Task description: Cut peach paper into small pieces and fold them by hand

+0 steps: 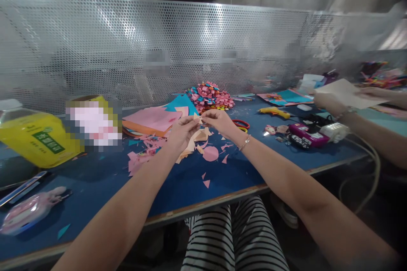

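Note:
Both hands meet over the middle of the blue table. Between the fingertips is a small piece of cream paper (197, 119). My left hand (183, 132) pinches it from the left, and my right hand (219, 120) pinches it from the right. Cream paper scraps (190, 147) lie under the hands, beside a round pink paper piece (210, 153). To the left is a stack of pink paper (149, 121) with orange sheets below. Red and yellow scissor handles (241, 125) show just behind my right wrist.
A heap of small folded pink and blue paper pieces (211, 96) sits against the perforated metal screen (178, 46). A yellow glue gun (274, 112) and a purple power strip (307, 134) lie right. A yellow bag (41, 139) stands left. Another person's hand (329, 103) holds paper at right.

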`<action>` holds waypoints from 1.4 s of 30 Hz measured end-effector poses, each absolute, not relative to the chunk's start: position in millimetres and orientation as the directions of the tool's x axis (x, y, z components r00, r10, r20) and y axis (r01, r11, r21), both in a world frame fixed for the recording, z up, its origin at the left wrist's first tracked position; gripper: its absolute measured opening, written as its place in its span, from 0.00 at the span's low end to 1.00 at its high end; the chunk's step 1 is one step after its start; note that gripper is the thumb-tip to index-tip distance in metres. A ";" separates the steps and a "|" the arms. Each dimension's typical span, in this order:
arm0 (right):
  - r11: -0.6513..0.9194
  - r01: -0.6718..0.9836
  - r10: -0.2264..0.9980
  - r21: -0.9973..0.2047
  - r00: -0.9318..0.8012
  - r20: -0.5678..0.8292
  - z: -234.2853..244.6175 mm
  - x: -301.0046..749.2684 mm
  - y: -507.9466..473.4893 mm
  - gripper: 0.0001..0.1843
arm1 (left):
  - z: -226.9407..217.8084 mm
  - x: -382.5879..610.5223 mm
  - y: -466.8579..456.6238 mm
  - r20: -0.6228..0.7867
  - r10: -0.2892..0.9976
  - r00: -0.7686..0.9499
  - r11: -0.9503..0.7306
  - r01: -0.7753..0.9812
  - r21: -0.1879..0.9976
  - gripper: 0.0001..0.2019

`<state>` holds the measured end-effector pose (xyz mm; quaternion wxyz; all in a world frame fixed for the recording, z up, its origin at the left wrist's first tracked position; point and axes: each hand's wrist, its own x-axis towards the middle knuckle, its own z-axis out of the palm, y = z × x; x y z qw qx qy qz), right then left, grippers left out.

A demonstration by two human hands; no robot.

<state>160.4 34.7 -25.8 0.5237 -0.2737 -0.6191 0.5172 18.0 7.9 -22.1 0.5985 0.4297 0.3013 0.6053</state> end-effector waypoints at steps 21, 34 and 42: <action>0.230 -0.273 0.906 -0.934 -0.292 0.308 -18.3 157.7 25.8 0.11 | -19.2 17.1 6.7 0.098 0.993 0.062 -0.060 -0.449 0.891 0.04; 0.231 -0.339 0.879 -0.912 -0.330 0.345 -21.4 155.4 23.5 0.11 | -5.8 21.0 -0.7 -0.189 0.976 0.110 0.217 -0.585 0.782 0.07; 0.206 -0.377 0.885 -0.903 -0.321 0.337 -18.9 154.6 20.2 0.11 | -8.0 18.1 -0.3 -0.138 0.976 0.168 0.211 -0.574 0.791 0.08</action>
